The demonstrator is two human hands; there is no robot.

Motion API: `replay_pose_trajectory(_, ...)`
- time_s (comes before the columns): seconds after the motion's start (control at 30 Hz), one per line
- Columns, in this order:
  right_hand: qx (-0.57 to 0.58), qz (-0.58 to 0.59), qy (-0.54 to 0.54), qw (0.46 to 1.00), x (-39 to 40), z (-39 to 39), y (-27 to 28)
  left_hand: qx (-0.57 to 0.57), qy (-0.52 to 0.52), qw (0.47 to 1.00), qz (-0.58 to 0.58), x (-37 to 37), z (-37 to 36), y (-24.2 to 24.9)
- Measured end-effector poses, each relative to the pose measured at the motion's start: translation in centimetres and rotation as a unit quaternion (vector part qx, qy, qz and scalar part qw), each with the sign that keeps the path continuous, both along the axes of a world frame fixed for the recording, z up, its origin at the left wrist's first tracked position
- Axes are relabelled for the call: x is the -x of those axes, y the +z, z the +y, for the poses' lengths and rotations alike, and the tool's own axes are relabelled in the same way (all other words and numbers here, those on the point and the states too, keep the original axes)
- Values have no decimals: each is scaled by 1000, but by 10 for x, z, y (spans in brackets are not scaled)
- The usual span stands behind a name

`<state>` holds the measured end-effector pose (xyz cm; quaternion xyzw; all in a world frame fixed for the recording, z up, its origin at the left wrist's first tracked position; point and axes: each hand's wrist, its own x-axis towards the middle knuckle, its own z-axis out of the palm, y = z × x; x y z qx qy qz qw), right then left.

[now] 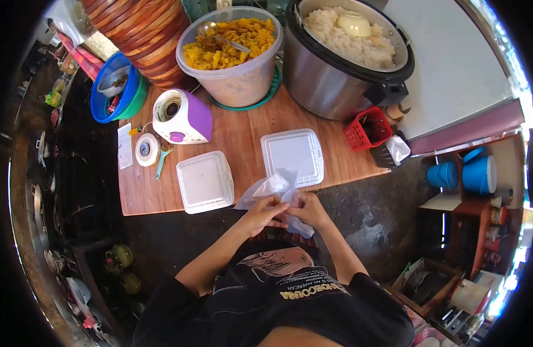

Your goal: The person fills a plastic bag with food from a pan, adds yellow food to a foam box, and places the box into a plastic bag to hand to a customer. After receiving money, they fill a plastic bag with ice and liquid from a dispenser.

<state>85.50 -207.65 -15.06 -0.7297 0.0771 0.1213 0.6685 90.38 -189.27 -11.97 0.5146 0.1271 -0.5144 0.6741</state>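
Note:
My left hand [263, 217] and my right hand [309, 210] meet in front of my body, just off the table's front edge. Between them is a thin, whitish plastic bag [269, 186], pinched by the fingers of both hands. The bag spreads up over the near edge of a lidded clear plastic food container [292, 151], and a loose part hangs below my right hand. What is inside the bag, if anything, I cannot make out. A second lidded container [205, 181] lies on the table to the left of my hands.
On the wooden table [243, 130] stand a tub of yellow food [229, 66] with a ladle [226, 39], a large rice cooker [336, 78], a purple-and-white blender base [185, 118], a red basket [368, 128], a tape roll [147, 149] and stacked brown plates [142, 40]. Blue basins [112, 87] sit at the left.

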Motion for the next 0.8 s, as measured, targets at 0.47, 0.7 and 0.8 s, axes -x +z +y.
replay_pose_trajectory(0.47, -46, 36, -275, 960, 50, -84, -34, 284, 72, 943, 156, -38, 80, -36)
replay_pose_trajectory(0.7, -115, 33, -196, 973, -17, -121, -69, -184, -166, 953, -176, -67, 47, -60)
replay_pose_trajectory(0.8, 49, 105, -160, 980, -87, -105, -91, -122, 10, 982, -141, -76, 14, -90)
